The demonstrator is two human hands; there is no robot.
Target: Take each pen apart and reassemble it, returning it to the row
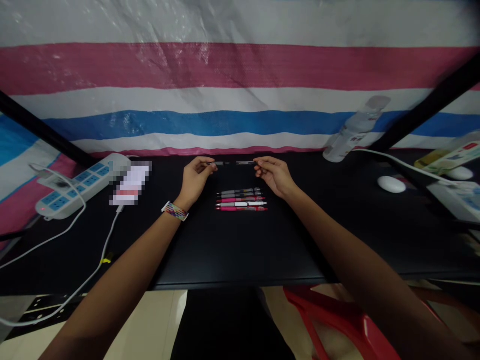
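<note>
My left hand (196, 179), with a patterned band at the wrist, pinches a short dark and clear pen part (222, 163) above the back of the black table. Facing it across a small gap, my right hand (275, 176) holds another slim clear and dark pen part (244, 163) between its fingertips. Both parts lie roughly level and do not touch. Nearer to me, between the hands, several pens (242, 200) lie side by side in a stack of rows, some grey and black, some red, one with a white barrel.
On the black table (240, 255), a power strip (84, 185) and a blurred phone (131, 184) with cables are at left. At right are a clear bottle (354, 132), a white mouse (391, 184) and a tilted yellowish bottle (450, 156). A red stool (337, 320) stands below.
</note>
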